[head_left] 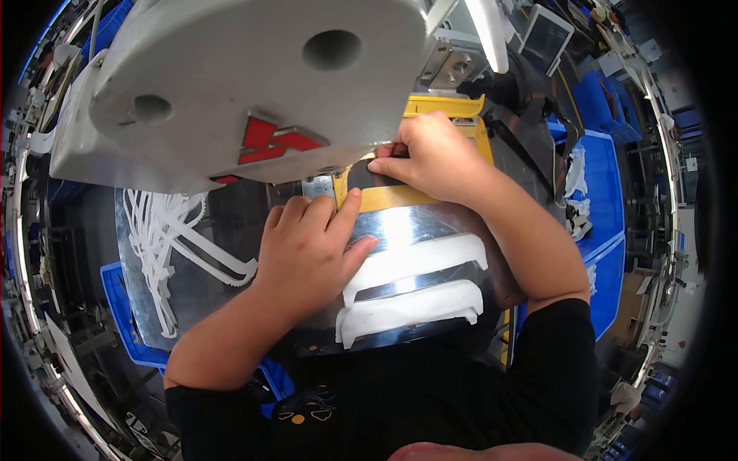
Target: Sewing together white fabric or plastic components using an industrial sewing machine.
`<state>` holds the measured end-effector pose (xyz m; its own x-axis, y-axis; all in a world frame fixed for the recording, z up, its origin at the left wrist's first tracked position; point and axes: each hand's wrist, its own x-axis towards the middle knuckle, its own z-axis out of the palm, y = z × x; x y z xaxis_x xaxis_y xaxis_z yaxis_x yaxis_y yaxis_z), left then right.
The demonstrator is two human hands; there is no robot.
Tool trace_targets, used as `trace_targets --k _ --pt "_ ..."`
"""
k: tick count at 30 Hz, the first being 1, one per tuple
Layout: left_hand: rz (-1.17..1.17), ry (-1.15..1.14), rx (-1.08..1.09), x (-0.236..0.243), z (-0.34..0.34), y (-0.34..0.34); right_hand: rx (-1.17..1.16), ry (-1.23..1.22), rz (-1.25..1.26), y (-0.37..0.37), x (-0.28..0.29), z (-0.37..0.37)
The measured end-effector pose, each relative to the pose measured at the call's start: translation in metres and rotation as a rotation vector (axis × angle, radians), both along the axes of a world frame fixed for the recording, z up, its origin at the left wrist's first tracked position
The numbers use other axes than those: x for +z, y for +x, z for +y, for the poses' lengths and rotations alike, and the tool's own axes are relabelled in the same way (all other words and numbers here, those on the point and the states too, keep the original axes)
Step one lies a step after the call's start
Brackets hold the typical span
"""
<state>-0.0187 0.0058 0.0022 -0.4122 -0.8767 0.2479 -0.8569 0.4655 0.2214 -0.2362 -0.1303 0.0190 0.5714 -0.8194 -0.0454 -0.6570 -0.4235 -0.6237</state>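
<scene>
Under a grey machine head (223, 69) with a red emblem, a yellow template (380, 198) lies on the metal plate, a dark area inside it. My left hand (307, 253) has its fingers apart, the index tip at the template's left edge. My right hand (427, 161) is pinched over the template, close below the machine head; what its fingertips grip is hidden. Two stacks or pieces of white curved cut material (411, 303) lie below the template. A tangle of white strips (165, 230) lies to the left.
Blue bins (603, 192) with white pieces stand at the right, another blue bin (119, 315) at the left. A yellow bracket (442, 104) and metal fittings sit behind the template. A tablet-like screen (544, 38) stands at the back right, cardboard (634, 296) beyond the bins.
</scene>
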Motion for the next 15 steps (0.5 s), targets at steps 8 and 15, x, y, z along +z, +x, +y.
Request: trace_targets --k 8,15 --pt "-0.031 0.009 0.016 0.004 0.002 0.0 0.019 -0.013 0.065 0.002 0.0 -0.001" --pt "-0.146 -0.025 -0.12 0.006 -0.012 0.005 -0.002 -0.045 0.074 0.002 -0.003 0.001"
